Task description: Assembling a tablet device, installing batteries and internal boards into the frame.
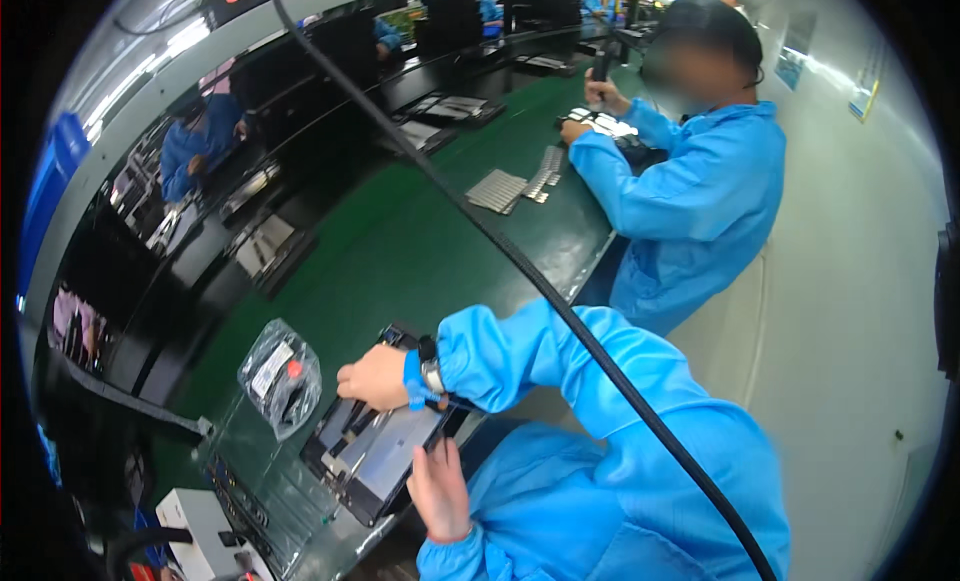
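Observation:
A flat electronic device [400, 451] with a black frame and grey panels lies tilted in the view on the green bench. My right hand [375, 377], a dark watch and blue band at its wrist, is over the device's far part. Its fingers are curled downward, and whatever they hold is hidden beneath them. At the near edge of the device is my left hand [441, 493], fingers stretched out and nothing visible in them. Beyond the device rests a clear plastic bag [281, 379] with dark contents and a red round spot.
A black cable [520, 261] hangs diagonally across the view. To the right, a co-worker in blue [700, 171] handles parts at the same green bench [370, 251]. Small metallic pieces [497, 191] lie in rows between us. A white box [205, 531] stands at lower left.

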The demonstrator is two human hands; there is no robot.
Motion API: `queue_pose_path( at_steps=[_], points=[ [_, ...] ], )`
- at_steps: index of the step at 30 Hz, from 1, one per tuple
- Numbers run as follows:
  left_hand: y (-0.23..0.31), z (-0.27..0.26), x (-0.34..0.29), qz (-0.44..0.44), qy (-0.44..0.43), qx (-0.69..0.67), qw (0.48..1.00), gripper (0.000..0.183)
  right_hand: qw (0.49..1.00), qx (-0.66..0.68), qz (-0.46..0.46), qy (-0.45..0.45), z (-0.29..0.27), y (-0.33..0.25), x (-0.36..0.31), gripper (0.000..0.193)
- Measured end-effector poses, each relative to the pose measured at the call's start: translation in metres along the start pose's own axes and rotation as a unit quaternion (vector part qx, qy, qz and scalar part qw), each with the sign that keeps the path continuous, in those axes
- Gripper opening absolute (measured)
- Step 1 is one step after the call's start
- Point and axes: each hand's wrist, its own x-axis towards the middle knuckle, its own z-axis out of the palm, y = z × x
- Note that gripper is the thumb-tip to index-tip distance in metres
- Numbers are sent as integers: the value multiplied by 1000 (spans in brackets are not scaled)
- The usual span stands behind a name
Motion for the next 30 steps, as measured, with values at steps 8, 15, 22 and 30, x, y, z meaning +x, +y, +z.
queue_pose_path(
  at_steps=[8,15,22,30],
  points=[
    [65,-18,-76,312,155,756,553,32,995,-71,-21,68,-23,2,-42,42],
    [71,-29,-64,155,152,749,626,46,927,95,361,-26,-49,15,-126,42],
    [57,-50,-46,309,144,764,548,27,851,361,316,212,-26,12,-146,42],
    [51,-30,-11,385,79,660,640,40,666,569,340,341,-66,70,-120,17]
  ],
)
